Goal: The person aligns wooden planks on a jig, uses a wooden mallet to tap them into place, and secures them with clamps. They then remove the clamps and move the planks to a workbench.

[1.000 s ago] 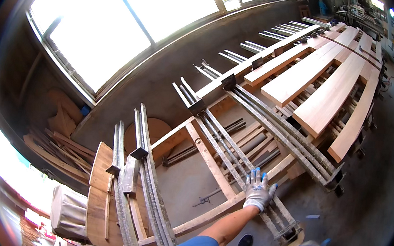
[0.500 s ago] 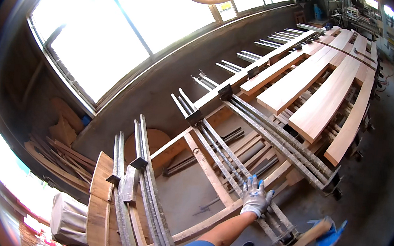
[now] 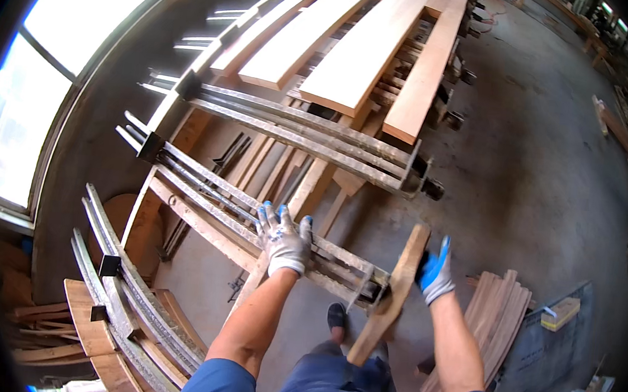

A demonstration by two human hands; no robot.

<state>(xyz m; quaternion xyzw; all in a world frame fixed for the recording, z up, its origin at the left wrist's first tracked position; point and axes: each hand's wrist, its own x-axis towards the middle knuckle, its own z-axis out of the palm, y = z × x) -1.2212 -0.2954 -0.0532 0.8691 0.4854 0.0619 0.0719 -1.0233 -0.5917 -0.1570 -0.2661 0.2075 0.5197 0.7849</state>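
Note:
My left hand, in a pale glove with blue fingertips, lies with fingers spread on the metal bars of a long clamp. At the clamp's near end, a flat wooden bar stands slanted by the screw end. My right hand, in a blue-palmed glove, is beside the bar's upper part with its fingers stretched out. Whether its palm touches the bar is hidden. Another long clamp lies across the rack farther off, in front of several pale planks.
A wooden rack frame carries the clamps. More clamps lean at the left over a curved wooden panel. Brown wood strips lie on the floor at the right, near a dark sheet with a yellowish block.
The view has swung to the right. The wooden bar has turned to a steeper slant, and my right hand has shifted to its right side. My left hand stays on the clamp.

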